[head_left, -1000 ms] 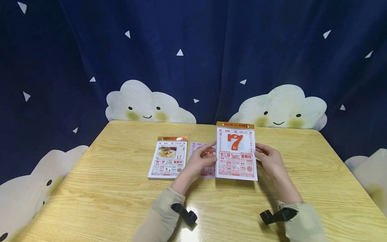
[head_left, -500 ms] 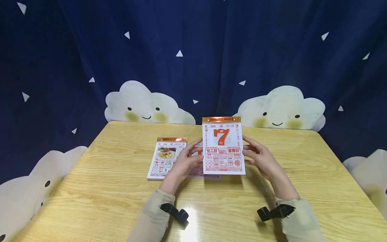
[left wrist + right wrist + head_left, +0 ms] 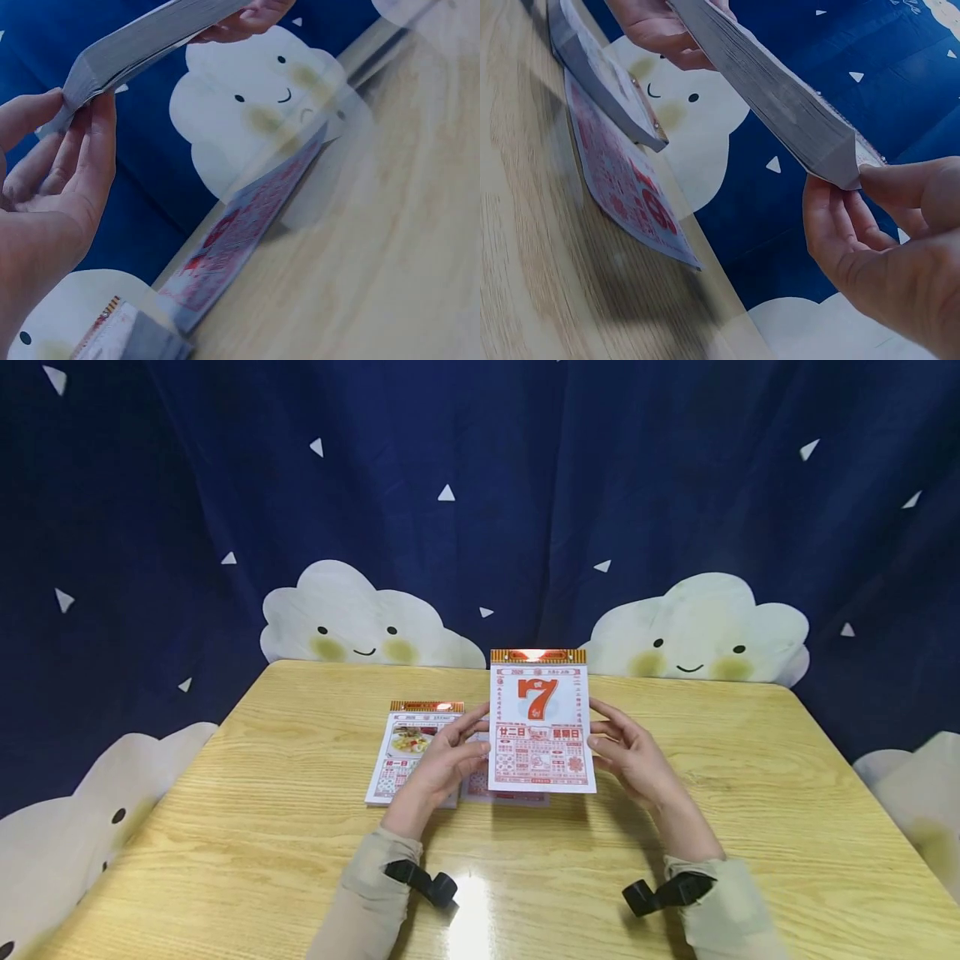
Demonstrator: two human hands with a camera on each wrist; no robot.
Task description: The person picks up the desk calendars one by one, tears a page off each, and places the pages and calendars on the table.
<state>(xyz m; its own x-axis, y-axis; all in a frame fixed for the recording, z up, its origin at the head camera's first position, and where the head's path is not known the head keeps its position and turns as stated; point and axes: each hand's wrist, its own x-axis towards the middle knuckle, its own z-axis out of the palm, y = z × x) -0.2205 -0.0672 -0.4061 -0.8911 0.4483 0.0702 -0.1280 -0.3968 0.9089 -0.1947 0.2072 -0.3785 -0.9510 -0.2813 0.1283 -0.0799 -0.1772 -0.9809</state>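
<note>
Both hands hold a thick tear-off calendar (image 3: 540, 727) above the table, tilted with its face toward the head camera. It bears a big red 7 and a striped gold and red top strip. My left hand (image 3: 442, 764) pinches its left edge, thumb in front and fingers behind. On the opposite edge, my right hand (image 3: 637, 760) grips it the same way. The right wrist view shows the block's grey page edges (image 3: 780, 97) between the two hands. Below lies a loose printed sheet (image 3: 622, 165) with red numerals, partly hidden in the head view by the held calendar.
A second tear-off calendar (image 3: 405, 747) with a food picture lies on the wooden table (image 3: 247, 827), left of the loose sheet and partly behind my left hand. A dark blue curtain (image 3: 517, 510) with cloud faces hangs behind the table.
Both hands have carried the calendar left, raised it slightly and brought it over the loose sheet. The left hand now covers part of the second calendar.
</note>
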